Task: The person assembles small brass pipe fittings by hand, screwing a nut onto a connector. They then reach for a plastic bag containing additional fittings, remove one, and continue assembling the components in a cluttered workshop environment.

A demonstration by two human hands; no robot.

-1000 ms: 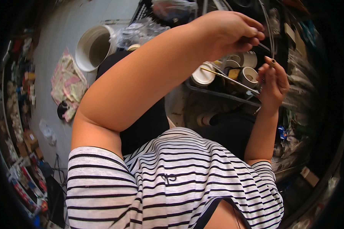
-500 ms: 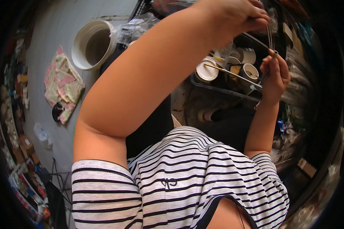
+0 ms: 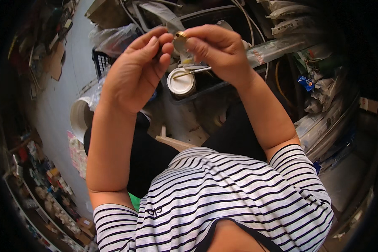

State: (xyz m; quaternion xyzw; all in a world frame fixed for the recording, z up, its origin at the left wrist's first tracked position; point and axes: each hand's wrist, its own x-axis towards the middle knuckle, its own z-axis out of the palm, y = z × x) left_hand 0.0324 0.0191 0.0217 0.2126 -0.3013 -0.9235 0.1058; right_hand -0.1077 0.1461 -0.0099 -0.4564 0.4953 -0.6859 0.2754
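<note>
My right hand pinches a small gold-coloured ring-shaped fitting between thumb and forefinger. Close beside it, my left hand has its fingers curled, thumb against forefinger. A dark spot shows between those fingers, but I cannot make out what it is. Below the hands stands a white round-lidded tub. Across its lid lies a thin rod with a golden tip, its other end passing behind my right hand.
The tub stands in a dark tray. A clear plastic packet lies to the right, with stacked plastic bags beyond. At left are a white bucket, a black crate and a patterned cloth. Thin hoses run behind.
My view has turned. My left hand has let go of the thin strands stretched between the hands and now sits lower, beside my right hand. The golden fitting stays in my right hand.
</note>
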